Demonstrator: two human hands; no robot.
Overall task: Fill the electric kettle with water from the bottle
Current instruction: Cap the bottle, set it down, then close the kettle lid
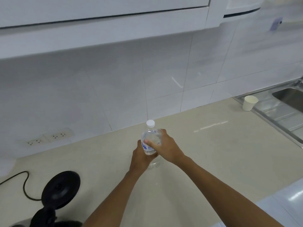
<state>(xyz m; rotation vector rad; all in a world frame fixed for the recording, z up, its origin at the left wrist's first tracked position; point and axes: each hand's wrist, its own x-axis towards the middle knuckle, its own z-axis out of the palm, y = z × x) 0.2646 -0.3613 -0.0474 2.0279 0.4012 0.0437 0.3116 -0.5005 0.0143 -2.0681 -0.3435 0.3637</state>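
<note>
A clear plastic water bottle (150, 136) with a white cap and a blue-printed label stands upright on the beige countertop (205, 153). My left hand (141, 158) wraps its lower body from the left. My right hand (165, 145) grips its upper body from the right. The cap is on. At the lower left lies the black round kettle base (61, 188) with its cord (24, 182). Below it a dark object (44, 217), perhaps the kettle, is cut off by the frame edge.
A white paper cup (249, 103) stands by the steel sink (288, 99) at the far right. Wall sockets (49, 138) sit low on the tiled wall at left. White cabinets (105, 30) hang overhead.
</note>
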